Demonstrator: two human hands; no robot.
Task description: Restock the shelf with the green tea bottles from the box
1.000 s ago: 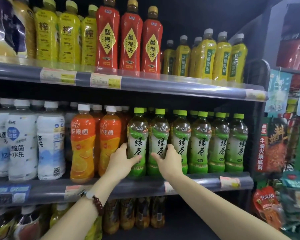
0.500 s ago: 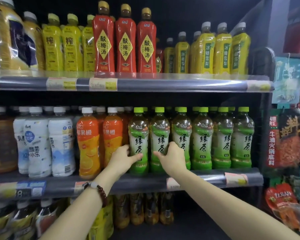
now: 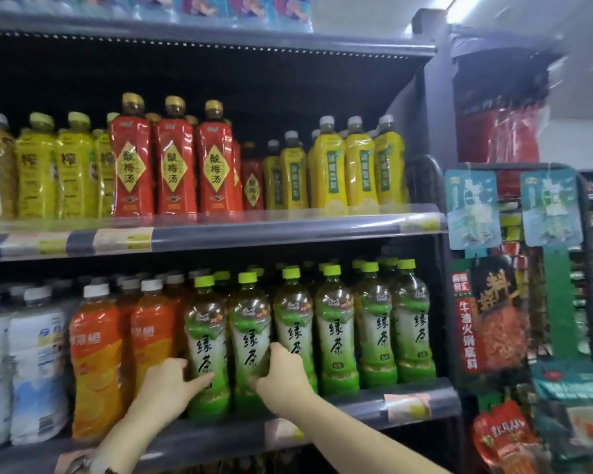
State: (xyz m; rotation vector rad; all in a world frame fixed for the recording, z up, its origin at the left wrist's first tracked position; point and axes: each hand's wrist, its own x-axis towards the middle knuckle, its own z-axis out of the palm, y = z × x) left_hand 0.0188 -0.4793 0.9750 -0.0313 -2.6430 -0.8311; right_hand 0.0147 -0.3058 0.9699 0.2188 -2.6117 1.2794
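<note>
Your left hand [image 3: 168, 383] is curled around the lower body of the leftmost green tea bottle [image 3: 206, 347], thumb laid across its label. Your right hand [image 3: 281, 374] wraps the second green tea bottle [image 3: 250, 343], just right of the first, fingers round its far side. Both bottles stand upright at the front edge of the shelf [image 3: 356, 410], with the orange drink bottles [image 3: 95, 364] just left of the first. Full bottles like these should feel heavy, and the shrink-sleeve label looks slick; the thin plastic wall likely gives under a squeeze. Grip low at the waist, below the label's white band, and push from there. The box is out of view.
</note>
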